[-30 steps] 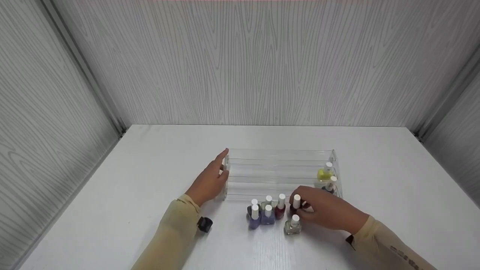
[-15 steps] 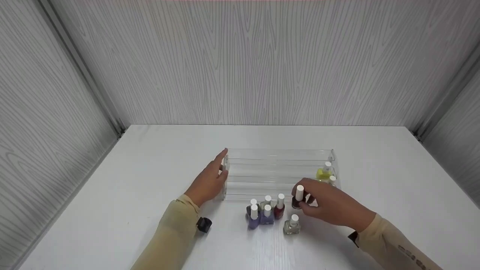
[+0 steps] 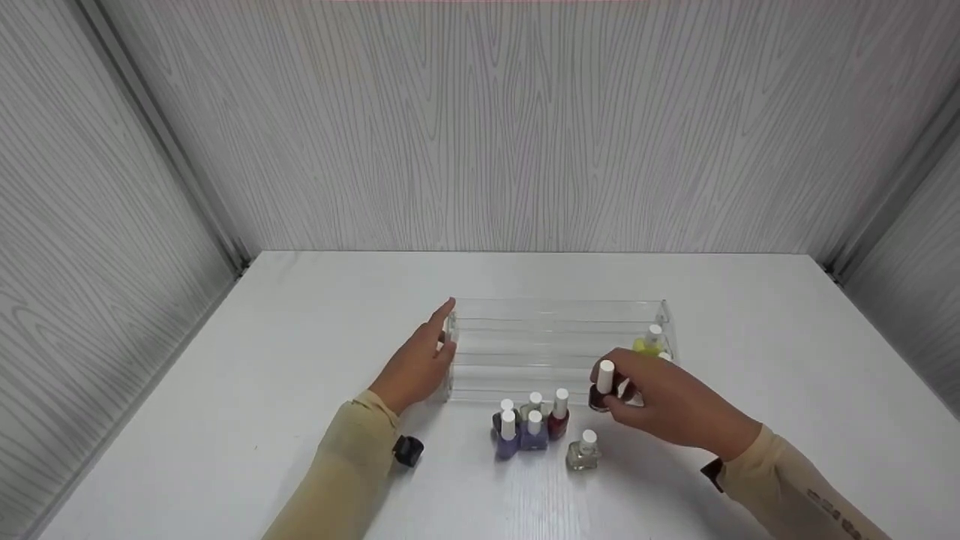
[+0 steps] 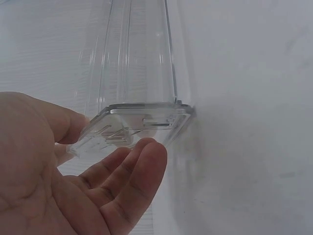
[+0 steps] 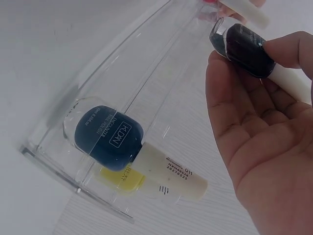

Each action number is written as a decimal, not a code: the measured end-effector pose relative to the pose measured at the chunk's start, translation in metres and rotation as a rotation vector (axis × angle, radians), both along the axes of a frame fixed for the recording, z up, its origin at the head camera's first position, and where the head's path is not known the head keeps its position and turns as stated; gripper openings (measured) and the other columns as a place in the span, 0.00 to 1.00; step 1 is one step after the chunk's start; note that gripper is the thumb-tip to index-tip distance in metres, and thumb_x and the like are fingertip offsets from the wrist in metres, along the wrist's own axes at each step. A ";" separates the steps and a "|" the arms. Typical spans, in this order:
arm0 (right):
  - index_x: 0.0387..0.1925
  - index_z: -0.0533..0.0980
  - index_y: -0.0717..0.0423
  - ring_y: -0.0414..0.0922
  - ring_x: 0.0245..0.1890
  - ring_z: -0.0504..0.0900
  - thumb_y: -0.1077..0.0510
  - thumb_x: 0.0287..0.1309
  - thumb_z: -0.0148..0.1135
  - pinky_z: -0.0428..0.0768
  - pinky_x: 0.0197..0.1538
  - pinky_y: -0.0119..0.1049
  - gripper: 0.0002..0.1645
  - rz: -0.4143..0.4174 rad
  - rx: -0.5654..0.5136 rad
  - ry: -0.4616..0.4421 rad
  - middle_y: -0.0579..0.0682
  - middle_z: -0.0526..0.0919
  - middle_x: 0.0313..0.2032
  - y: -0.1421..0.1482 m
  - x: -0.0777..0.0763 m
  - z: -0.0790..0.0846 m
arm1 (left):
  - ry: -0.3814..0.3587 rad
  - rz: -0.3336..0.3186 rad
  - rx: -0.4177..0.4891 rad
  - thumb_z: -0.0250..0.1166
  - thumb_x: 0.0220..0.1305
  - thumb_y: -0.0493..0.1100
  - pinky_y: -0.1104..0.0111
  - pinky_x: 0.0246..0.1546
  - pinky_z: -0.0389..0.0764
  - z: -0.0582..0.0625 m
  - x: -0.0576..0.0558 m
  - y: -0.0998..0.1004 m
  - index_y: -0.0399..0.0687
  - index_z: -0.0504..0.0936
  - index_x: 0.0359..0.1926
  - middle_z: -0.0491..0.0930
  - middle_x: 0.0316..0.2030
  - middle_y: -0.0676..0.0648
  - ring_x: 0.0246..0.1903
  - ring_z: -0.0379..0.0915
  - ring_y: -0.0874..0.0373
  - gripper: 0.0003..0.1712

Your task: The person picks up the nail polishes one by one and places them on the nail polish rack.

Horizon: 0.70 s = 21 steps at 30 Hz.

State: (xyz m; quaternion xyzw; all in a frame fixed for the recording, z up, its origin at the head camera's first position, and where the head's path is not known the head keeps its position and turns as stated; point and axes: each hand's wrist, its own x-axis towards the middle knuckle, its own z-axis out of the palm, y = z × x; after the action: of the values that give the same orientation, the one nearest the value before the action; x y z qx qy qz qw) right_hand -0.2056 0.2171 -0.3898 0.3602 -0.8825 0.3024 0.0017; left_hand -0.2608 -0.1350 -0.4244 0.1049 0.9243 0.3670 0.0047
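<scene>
My right hand (image 3: pixel 667 401) pinches a dark nail polish bottle (image 3: pixel 600 397) with a white cap between thumb and fingers, just off the front right of a clear stepped rack (image 3: pixel 555 309). In the right wrist view the polish in this bottle (image 5: pixel 249 51) looks nearly black. My left hand (image 3: pixel 416 367) rests against the rack's left end, its fingers loosely extended along the end panel. At the rack's right end stand a dark blue nail polish (image 5: pixel 107 137) and a yellow nail polish (image 5: pixel 120 178). My right hand mostly hides the blue one in the head view.
In front of the rack stand several nail polish bottles close together, among them a purple one (image 3: pixel 508 442), a blue-violet one (image 3: pixel 534 436) and a red one (image 3: pixel 558 424). A clear glittery bottle (image 3: pixel 583 455) stands apart, nearer the front. A patterned wall panel (image 3: pixel 480 135) rises behind the white table (image 3: pixel 225 420).
My right hand has lifted the dark nail polish from beside the red one and moved it slightly right and towards the rack. The left hand has stayed at the rack's end.
</scene>
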 end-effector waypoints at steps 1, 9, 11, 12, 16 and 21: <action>0.39 0.71 0.45 0.35 0.40 0.82 0.67 0.64 0.65 0.84 0.43 0.35 0.14 -0.001 -0.003 0.003 0.35 0.82 0.40 0.000 0.000 0.000 | -0.001 0.000 0.000 0.52 0.81 0.45 0.49 0.59 0.75 0.000 0.000 0.000 0.56 0.47 0.84 0.75 0.60 0.39 0.54 0.76 0.49 0.39; 0.39 0.72 0.45 0.37 0.39 0.82 0.70 0.63 0.64 0.83 0.42 0.34 0.16 0.004 -0.052 0.020 0.35 0.83 0.40 0.004 0.001 0.005 | -0.001 0.000 -0.004 0.51 0.81 0.45 0.50 0.58 0.75 0.001 0.000 0.000 0.57 0.47 0.84 0.75 0.59 0.40 0.52 0.76 0.49 0.38; 0.39 0.72 0.45 0.37 0.39 0.82 0.71 0.63 0.64 0.83 0.42 0.33 0.17 0.011 -0.063 0.031 0.36 0.83 0.40 0.005 0.000 0.005 | -0.003 -0.001 -0.006 0.51 0.81 0.45 0.50 0.57 0.75 0.000 0.000 0.000 0.58 0.46 0.84 0.75 0.60 0.40 0.52 0.76 0.50 0.38; 0.39 0.72 0.45 0.36 0.39 0.82 0.71 0.62 0.64 0.83 0.42 0.33 0.17 0.012 -0.064 0.037 0.35 0.83 0.40 0.006 0.000 0.005 | -0.005 -0.001 -0.007 0.51 0.81 0.46 0.50 0.57 0.75 0.000 0.000 -0.001 0.58 0.46 0.84 0.75 0.60 0.40 0.52 0.75 0.50 0.38; 0.40 0.72 0.45 0.35 0.39 0.81 0.72 0.62 0.64 0.82 0.41 0.33 0.18 0.011 -0.070 0.049 0.35 0.83 0.41 0.007 0.001 0.007 | -0.012 0.000 -0.010 0.51 0.81 0.46 0.50 0.57 0.75 -0.001 0.000 -0.001 0.59 0.46 0.84 0.75 0.60 0.41 0.52 0.75 0.50 0.39; 0.40 0.73 0.44 0.36 0.38 0.81 0.72 0.63 0.62 0.82 0.42 0.33 0.18 0.000 -0.076 0.052 0.34 0.83 0.41 0.008 0.001 0.009 | -0.008 0.001 -0.010 0.51 0.81 0.45 0.50 0.57 0.75 -0.002 -0.001 -0.001 0.59 0.46 0.84 0.75 0.60 0.41 0.52 0.75 0.50 0.39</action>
State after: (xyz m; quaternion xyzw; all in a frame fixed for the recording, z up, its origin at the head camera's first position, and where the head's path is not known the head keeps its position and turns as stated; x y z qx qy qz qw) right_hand -0.2044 0.2254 -0.3803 0.3674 -0.8702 0.3261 0.0383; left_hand -0.2615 -0.1363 -0.4261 0.1029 0.9261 0.3629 0.0088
